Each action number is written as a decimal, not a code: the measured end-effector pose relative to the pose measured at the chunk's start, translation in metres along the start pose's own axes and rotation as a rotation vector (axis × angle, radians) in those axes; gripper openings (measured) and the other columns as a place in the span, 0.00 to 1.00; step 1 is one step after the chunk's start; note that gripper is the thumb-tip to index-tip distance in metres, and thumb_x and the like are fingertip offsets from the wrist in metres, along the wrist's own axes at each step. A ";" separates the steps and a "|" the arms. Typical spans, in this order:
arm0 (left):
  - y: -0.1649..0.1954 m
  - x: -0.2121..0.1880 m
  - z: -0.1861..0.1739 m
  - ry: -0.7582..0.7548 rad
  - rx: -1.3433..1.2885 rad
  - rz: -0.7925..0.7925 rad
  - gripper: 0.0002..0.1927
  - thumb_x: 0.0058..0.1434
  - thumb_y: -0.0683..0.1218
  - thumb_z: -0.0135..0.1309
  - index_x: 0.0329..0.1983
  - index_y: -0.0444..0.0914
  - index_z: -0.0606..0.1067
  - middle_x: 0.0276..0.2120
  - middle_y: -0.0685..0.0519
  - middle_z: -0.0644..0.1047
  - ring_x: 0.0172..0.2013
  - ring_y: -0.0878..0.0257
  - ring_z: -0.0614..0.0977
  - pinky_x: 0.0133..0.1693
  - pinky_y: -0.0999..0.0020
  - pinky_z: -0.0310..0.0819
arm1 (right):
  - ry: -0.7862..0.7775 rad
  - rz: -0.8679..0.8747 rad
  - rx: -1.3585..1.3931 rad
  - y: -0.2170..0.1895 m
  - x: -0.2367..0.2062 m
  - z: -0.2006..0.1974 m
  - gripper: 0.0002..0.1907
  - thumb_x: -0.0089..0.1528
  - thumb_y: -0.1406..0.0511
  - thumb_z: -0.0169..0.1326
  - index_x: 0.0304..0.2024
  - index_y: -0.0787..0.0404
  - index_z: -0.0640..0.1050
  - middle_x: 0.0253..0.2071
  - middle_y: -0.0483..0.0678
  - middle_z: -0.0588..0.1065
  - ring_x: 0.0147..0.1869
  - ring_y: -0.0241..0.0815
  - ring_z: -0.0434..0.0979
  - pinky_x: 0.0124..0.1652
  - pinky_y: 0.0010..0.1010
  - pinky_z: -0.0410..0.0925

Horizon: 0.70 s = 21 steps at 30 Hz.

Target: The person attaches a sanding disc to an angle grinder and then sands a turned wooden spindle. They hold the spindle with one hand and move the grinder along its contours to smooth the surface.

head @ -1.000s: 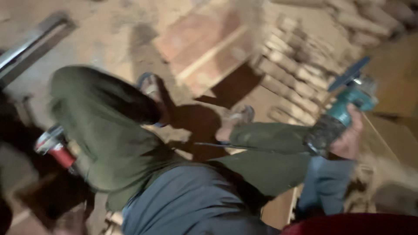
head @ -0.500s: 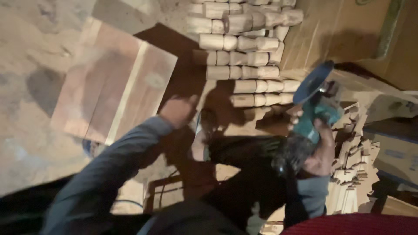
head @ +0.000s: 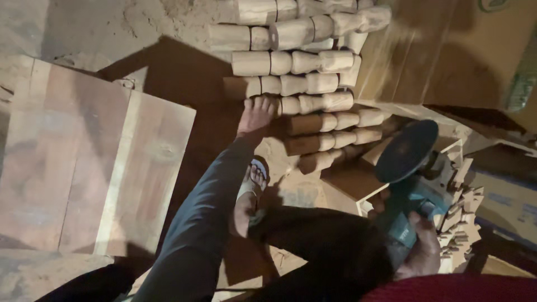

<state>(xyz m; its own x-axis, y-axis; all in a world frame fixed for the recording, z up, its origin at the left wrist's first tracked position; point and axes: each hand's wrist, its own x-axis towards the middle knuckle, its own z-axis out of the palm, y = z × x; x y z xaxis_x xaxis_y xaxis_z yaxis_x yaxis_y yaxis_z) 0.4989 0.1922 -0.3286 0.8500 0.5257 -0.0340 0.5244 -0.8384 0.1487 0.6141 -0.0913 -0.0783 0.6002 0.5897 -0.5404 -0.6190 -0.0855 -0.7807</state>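
So the left hand (head: 256,114), on the end of a long grey-blue sleeve (head: 196,223), is stretched way out to the stack of pale turned wooden pieces (head: 302,61), those lathe-shaped baluster-looking things piled in rows on the dusty floor. The fingers (head: 263,103) are spread and resting against the end of one piece (head: 316,103) in the middle rows. It's touching, but I can't tell whether it's actually gripping it or just pressing on it.

The right hand (head: 419,254) is down at the lower right, wrapped firmly around the body of a teal angle grinder with a dark round disc (head: 411,184). The disc sits up and away from the hand, tilted, just beside a wooden block with notched, stepped edges (head: 461,223). The grinder is well apart from the stack the other hand is on.

Between the arms there's a foot in a light sandal (head: 251,190) planted on the sawdust-covered floor (head: 84,28), with a dark trouser leg (head: 324,246) running across to the right. Off to the left lie a couple of flat reddish-brown wooden boards (head: 89,168), side by side. Top right there's a big brown cardboard box (head: 447,50) right next to the stack.
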 end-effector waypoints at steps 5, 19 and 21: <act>0.006 0.018 -0.007 -0.097 -0.106 -0.052 0.20 0.71 0.48 0.45 0.62 0.35 0.71 0.57 0.41 0.73 0.57 0.47 0.74 0.61 0.50 0.63 | -0.102 -0.077 -0.173 -0.005 0.004 -0.002 0.35 0.65 0.58 0.62 0.68 0.66 0.64 0.58 0.58 0.68 0.60 0.52 0.72 0.57 0.41 0.71; 0.034 -0.337 -0.137 -0.236 -1.929 -0.608 0.45 0.50 0.35 0.60 0.72 0.38 0.57 0.46 0.42 0.78 0.39 0.60 0.81 0.38 0.61 0.80 | -0.224 -0.038 -0.183 -0.008 -0.014 -0.001 0.33 0.66 0.56 0.59 0.69 0.62 0.66 0.54 0.54 0.74 0.55 0.50 0.78 0.53 0.42 0.74; 0.045 -0.390 -0.144 0.002 -1.769 -0.779 0.45 0.47 0.34 0.59 0.71 0.37 0.59 0.43 0.43 0.76 0.34 0.61 0.79 0.33 0.62 0.76 | -0.138 0.105 -0.098 -0.003 -0.009 0.009 0.30 0.67 0.58 0.58 0.69 0.59 0.67 0.50 0.54 0.76 0.51 0.50 0.80 0.50 0.41 0.74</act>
<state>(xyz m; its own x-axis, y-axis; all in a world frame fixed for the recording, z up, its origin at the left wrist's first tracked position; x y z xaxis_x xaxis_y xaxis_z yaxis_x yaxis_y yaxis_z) 0.1844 -0.0299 -0.1667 0.4897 0.6551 -0.5753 0.0911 0.6178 0.7810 0.6060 -0.0888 -0.0687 0.4560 0.6773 -0.5773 -0.6179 -0.2260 -0.7531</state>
